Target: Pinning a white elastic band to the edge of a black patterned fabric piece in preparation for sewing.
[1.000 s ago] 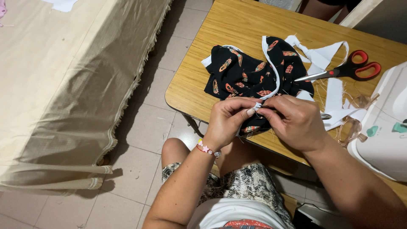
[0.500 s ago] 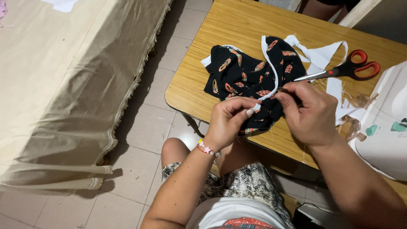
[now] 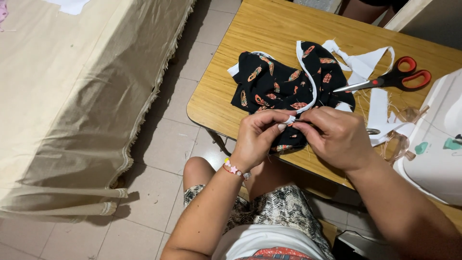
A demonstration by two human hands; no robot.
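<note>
White binding tape is pinched at its near end between the left hand and the right hand, each grip pressed together on it, at the counter's near edge. Black feather-print fabric is spread just beyond, under the tape. Red-handled scissors lie farther right.

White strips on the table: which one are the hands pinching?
The white edging strip sewn along the black feather-print fabric: left hand and right hand pinch its near end. The loose white strips by the red-handled scissors lie untouched.
</note>
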